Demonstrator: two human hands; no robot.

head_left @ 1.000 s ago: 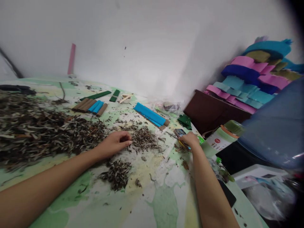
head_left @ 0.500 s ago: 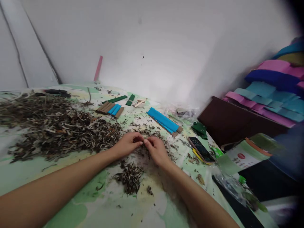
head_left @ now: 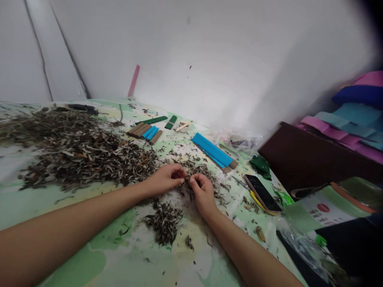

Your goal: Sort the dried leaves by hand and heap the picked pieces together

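Over a scatter of crumbled dried leaves [head_left: 196,163], my left hand [head_left: 167,179] has its fingers curled toward the thumb. Just beside it, my right hand [head_left: 205,193] is closed in a pinch, thumb against the forefinger. Whatever the fingertips hold is too small to make out. A narrow gap separates the two hands. Left of them spreads a large heap of dried leaves [head_left: 89,155]. A small pile of dried leaves [head_left: 166,223] lies nearer to me, below the hands.
Brown and blue rolls [head_left: 146,132] lie at the back, near green strips [head_left: 152,120]. A blue sheet [head_left: 212,149] rests right of them. Farther right are scissors [head_left: 255,199], a phone [head_left: 261,192] and a green-tinted container [head_left: 320,207]. A pink stick [head_left: 133,81] leans on the wall.
My hands, whose fingertips met before, have drawn slightly apart. The view has shifted, so the right-hand objects sit farther right in the picture.
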